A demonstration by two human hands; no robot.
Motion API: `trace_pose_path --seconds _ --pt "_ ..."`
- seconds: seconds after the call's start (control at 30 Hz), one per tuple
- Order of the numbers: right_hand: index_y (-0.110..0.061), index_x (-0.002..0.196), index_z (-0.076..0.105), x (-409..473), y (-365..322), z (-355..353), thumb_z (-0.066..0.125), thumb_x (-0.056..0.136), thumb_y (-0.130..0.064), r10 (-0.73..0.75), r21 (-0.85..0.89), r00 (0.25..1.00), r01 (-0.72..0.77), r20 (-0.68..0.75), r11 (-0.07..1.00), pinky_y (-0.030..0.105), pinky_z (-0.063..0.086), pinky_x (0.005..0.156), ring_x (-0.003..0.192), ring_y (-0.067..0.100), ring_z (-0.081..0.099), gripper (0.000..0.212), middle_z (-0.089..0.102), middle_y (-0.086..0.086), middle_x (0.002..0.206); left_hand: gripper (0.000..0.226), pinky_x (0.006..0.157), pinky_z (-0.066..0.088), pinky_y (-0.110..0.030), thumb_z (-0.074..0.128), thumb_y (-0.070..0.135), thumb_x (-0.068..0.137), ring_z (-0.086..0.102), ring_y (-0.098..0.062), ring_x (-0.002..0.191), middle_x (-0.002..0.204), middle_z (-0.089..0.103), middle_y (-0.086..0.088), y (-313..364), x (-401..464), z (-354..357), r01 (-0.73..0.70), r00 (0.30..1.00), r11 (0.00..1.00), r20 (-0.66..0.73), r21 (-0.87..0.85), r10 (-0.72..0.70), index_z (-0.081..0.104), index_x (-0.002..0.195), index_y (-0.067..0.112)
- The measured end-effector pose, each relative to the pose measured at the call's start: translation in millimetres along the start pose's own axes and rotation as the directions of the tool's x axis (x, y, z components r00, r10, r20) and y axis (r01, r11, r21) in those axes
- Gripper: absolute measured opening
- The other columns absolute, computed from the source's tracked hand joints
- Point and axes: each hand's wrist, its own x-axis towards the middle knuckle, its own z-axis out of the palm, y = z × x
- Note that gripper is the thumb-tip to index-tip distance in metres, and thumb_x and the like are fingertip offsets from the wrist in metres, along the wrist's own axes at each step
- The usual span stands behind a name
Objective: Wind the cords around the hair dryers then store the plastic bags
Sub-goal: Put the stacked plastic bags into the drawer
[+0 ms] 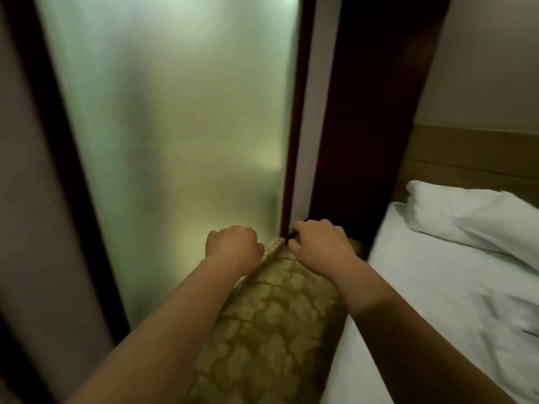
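A thin dark cord (292, 235) shows only as a short bit pinched in the right hand (318, 243); the rest is hidden

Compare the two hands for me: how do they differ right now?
The left hand is a closed fist in front of the frosted glass panel; nothing shows in it. The right hand is at the dark door frame, its fingers pinching something small and dark that I cannot identify. The left hand sits lower-left of the right hand. Both are knuckles-up above the patterned carpet.
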Motion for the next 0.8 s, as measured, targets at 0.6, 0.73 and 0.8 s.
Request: trace_pose_path --seconds 0.6,0.73,0.8 --pt "-0.023 0.141 0.035 -81 390 -30 0.04 0.096 -0.027 0.688 -0.096 0.709 -0.704 -0.157 0.704 0.038 0.039 0.094 0.117 0.026 0.051 0.046 0.057 0.004 0.127 0.027 0.072 0.034 -0.029 0.039 0.033 0.096 0.059 -0.023 0.097 0.104 0.065 -0.003 449 136 67 -0.77 0.638 0.636 -0.068 -0.046 0.767 0.061 0.098 0.017" --pt "-0.021 0.131 0.051 -110 455 -31 0.041 0.095 -0.027 0.715 -0.14 0.669 -0.742 -0.2 0.655 0.038 0.037 0.097 0.123 0.025 0.043 0.037 0.049 0.002 0.136 0.028 0.077 0.032 -0.03 0.036 0.033 0.097 0.054 -0.024 0.103 0.108 0.062 -0.003 520 128 79 -0.797 0.604 0.604 -0.04 -0.019 0.796 0.059 0.097 0.018" --pt "-0.022 0.133 0.049 -128 492 -25 0.04 0.095 -0.028 0.729 -0.157 0.665 -0.747 -0.162 0.647 0.039 0.034 0.1 0.127 0.024 0.04 0.039 0.045 0.001 0.139 0.031 0.081 0.033 -0.031 0.036 0.034 0.097 0.049 -0.025 0.109 0.113 0.06 -0.003 559 122 85 -0.797 0.603 0.604 -0.058 -0.001 0.796 0.061 0.108 0.018"
